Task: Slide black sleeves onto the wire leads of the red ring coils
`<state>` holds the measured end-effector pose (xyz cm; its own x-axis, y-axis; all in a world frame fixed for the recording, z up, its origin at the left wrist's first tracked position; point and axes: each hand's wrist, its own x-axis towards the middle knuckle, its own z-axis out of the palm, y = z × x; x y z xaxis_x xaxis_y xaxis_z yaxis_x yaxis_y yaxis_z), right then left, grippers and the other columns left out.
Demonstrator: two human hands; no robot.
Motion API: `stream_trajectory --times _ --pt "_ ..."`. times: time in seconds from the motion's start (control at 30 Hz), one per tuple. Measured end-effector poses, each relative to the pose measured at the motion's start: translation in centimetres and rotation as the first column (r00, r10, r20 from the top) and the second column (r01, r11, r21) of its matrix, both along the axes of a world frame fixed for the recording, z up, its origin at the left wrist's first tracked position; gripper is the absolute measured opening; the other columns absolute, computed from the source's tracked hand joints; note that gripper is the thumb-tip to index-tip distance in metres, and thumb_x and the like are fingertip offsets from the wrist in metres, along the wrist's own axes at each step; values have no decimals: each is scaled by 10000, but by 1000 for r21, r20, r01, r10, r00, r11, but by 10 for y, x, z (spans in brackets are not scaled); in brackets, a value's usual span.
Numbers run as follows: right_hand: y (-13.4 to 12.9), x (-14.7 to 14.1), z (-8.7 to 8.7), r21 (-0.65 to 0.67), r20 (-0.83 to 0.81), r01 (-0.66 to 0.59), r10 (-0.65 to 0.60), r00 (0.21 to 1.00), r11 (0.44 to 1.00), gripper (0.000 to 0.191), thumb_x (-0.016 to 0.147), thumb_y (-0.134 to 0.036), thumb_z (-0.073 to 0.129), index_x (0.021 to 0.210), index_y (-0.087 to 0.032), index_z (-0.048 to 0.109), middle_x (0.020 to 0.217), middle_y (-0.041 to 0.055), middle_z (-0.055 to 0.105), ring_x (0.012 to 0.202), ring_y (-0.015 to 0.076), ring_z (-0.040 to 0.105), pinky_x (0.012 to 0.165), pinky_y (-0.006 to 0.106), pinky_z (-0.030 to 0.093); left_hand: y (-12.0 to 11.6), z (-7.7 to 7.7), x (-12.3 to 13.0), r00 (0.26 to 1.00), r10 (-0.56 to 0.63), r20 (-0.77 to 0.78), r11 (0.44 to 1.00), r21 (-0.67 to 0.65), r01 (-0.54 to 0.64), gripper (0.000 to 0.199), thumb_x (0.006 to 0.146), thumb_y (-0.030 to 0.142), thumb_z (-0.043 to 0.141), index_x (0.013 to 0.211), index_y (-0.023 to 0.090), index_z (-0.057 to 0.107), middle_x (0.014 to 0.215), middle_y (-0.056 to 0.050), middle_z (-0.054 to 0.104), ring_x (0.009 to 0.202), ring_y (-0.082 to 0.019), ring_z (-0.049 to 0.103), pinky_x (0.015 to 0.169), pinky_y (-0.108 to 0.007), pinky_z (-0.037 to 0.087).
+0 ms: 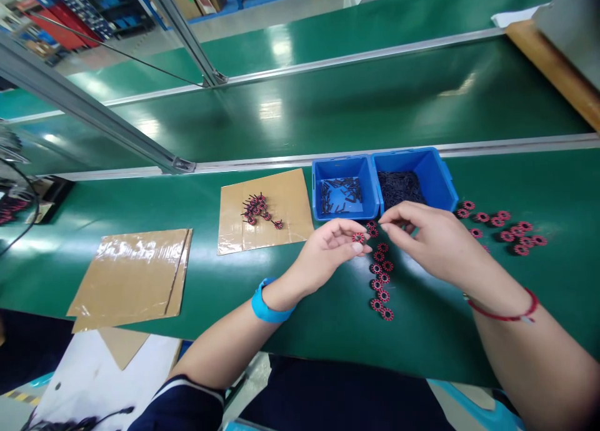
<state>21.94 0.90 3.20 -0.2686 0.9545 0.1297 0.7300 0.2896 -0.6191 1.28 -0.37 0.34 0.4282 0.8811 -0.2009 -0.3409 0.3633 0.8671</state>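
My left hand pinches a small red-and-black ring, which looks like a little motor stator, between thumb and fingers. Close to its right, my right hand has thumb and index finger pressed together; a tiny dark tip may show there, but I cannot make it out. Below and between the hands, several similar rings lie in a loose double column on the green table. Just beyond the hands stand a blue bin with scattered short black tubes and a joined blue bin heaped with black pieces.
More red-and-black rings are spread at the right. Left of the bins, a cardboard sheet carries a cluster of rings with black tubes sticking out. Another cardboard sheet lies further left. A metal rail runs along the back.
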Motion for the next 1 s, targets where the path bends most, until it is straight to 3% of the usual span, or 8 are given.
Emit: stream_trajectory --times 0.17,0.37,0.47,0.57,0.67,0.73,0.8,1.0 --pt "23 14 -14 98 3 280 -281 960 955 75 856 -234 614 829 -221 683 795 35 732 700 202 655 667 332 467 -1 -5 -4 999 33 -5 997 -70 -34 251 787 224 771 1018 170 687 971 -28 694 788 -108 671 799 -273 504" --pt "30 27 -16 28 -40 379 -378 925 925 89 850 -292 644 847 -231 709 792 42 739 702 216 664 685 360 485 -3 -6 -7 996 88 -18 989 -115 -89 202 800 233 758 911 162 605 901 -21 688 741 -110 665 751 -275 497" --pt "14 18 -8 -51 -115 324 -328 938 945 94 853 -310 652 854 -238 712 833 37 746 753 214 682 697 351 510 -6 -3 -7 999 50 21 993 -110 -48 189 825 264 742 943 160 636 889 -30 701 747 -115 668 750 -277 499" --pt "-6 4 -4 -194 -286 139 -192 939 971 90 864 -320 666 842 -238 695 902 41 752 841 215 706 721 338 548 -9 0 -6 997 15 79 992 -123 -5 201 853 309 721 982 165 667 881 -33 708 726 -117 667 733 -280 501" --pt "-20 -8 -4 -305 -565 -30 -156 810 952 98 875 -293 680 804 -228 661 956 39 745 844 186 730 732 316 590 -12 3 -7 995 -28 96 993 -113 39 215 879 347 696 1014 179 691 865 -30 703 702 -111 653 715 -276 489" --pt "-25 -13 -4 -313 -677 -57 -180 714 948 91 881 -259 689 801 -233 654 947 22 741 816 158 739 750 302 607 -13 4 -9 997 -50 65 995 -85 55 222 889 358 686 1029 185 707 855 -25 689 696 -102 630 711 -268 473" --pt "-27 -14 -2 -304 -715 -50 -193 672 951 86 889 -229 687 808 -243 661 923 4 740 794 137 739 762 286 614 -14 4 -10 998 -60 32 996 -57 62 222 891 361 684 1029 191 719 842 -18 670 697 -95 608 714 -262 459" --pt "-37 -14 4 -298 -666 -34 -182 723 954 103 901 -222 677 806 -254 659 907 -6 742 810 138 742 713 245 616 -14 5 -10 998 -68 11 997 -31 68 204 870 364 710 983 195 725 839 -10 647 694 -88 586 705 -249 447"
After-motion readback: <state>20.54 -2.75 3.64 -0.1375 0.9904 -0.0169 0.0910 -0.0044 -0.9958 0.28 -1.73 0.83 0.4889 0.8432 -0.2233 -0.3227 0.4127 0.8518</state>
